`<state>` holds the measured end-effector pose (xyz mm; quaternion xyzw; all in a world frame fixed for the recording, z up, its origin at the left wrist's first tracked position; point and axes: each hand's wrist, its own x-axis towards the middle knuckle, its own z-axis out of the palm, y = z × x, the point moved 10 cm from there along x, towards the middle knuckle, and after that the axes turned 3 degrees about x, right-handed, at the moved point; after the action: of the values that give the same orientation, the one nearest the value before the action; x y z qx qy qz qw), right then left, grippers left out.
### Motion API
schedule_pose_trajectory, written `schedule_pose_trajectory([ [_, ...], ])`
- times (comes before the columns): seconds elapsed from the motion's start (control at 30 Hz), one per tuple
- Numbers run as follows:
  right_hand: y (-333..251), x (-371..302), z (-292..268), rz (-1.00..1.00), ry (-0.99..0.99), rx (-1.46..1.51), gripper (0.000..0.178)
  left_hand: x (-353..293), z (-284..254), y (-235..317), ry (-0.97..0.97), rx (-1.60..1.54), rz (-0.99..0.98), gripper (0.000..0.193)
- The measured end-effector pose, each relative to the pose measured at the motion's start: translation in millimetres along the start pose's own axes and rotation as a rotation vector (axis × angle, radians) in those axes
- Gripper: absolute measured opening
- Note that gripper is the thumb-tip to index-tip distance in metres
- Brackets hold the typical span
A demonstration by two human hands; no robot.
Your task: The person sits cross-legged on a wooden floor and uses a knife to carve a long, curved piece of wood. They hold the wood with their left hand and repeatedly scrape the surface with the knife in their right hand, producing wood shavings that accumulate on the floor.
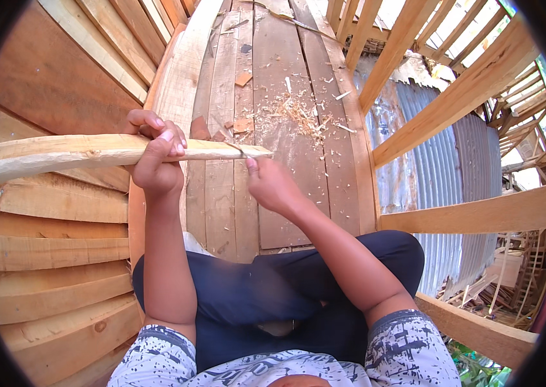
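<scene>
While gripping a wooden pole (60, 151) in the left hand (155, 169), working at its tapered tip with the right hand (273, 184). Left hand: wrapped firmly around the pole. Right hand: fingers curled in, apparently pinching a thin dark blade (238, 149) laid across the wood just beside the thumb; handle hidden, so unable to tell the exact hold. Pole: running crosswise through the left hand, out of view to its left, tip just beside the right hand. Step, as judged: shaving down the tip. Next move: seems to call for a steady left grip and a shallow, controlled stroke, right thumb clear of the edge. Containers: none seen. Beyond the right hand: wood shavings (302, 119) lying loose on the plank floor (286, 219).
</scene>
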<state>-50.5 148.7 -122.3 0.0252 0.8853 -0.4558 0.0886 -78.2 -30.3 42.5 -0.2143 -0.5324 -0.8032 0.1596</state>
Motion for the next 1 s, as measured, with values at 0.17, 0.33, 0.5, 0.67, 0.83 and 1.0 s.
schedule_pose_trajectory([
  [0.17,30.1,13.3,8.0,0.063,-0.096,0.077,0.047,3.2,1.9,0.7,0.028,0.005,0.005,0.017],
  [0.33,12.2,10.8,-2.1,-0.07,0.006,0.065,0.046,4.0,4.4,0.1,0.036,-0.019,0.024,0.016],
  [0.5,19.7,14.3,3.2,0.018,-0.031,-0.024,0.045,-0.3,4.6,1.6,0.042,-0.012,0.023,0.017],
  [0.67,31.2,10.9,1.8,0.021,0.028,-0.017,0.046,-0.5,11.1,2.3,0.052,-0.001,0.029,0.017],
  [0.83,49.6,23.4,0.7,0.084,-0.06,-0.11,0.048,-3.7,9.2,2.9,0.07,0.014,0.025,0.016],
  [1.0,1.1,9.7,-3.1,-0.03,-0.005,-0.04,0.051,-5.4,4.3,0.9,0.029,0.04,0.006,0.016],
])
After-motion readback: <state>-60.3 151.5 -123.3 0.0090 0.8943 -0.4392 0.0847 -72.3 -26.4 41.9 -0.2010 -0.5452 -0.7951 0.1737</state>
